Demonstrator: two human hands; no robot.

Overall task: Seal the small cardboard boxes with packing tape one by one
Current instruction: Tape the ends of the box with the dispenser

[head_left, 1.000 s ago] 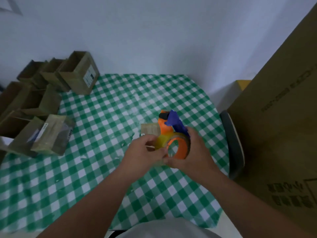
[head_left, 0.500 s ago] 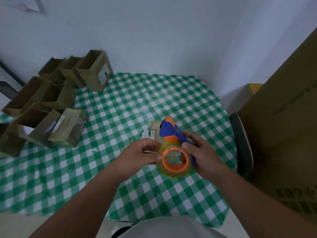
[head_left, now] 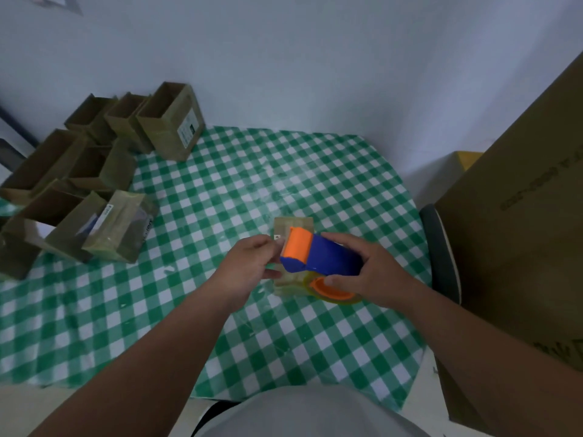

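White printed label (head_left: 188, 130) on side of upright open cardboard box (head_left: 172, 121) at far left corner of table: print too small to read. Narrow white label strip (head_left: 106, 212) on taped box (head_left: 118, 227) lying near left edge: illegible. Dark lettering (head_left: 148, 228) along that box's end, blurred, unreadable. Small white sticker (head_left: 277, 237) on small box (head_left: 293, 227) at table's middle: mark indistinct. Dark printed characters (head_left: 549, 181) on face of large carton (head_left: 520, 231) beyond right edge, blurred; further print (head_left: 561, 350) lower down, likewise unreadable.
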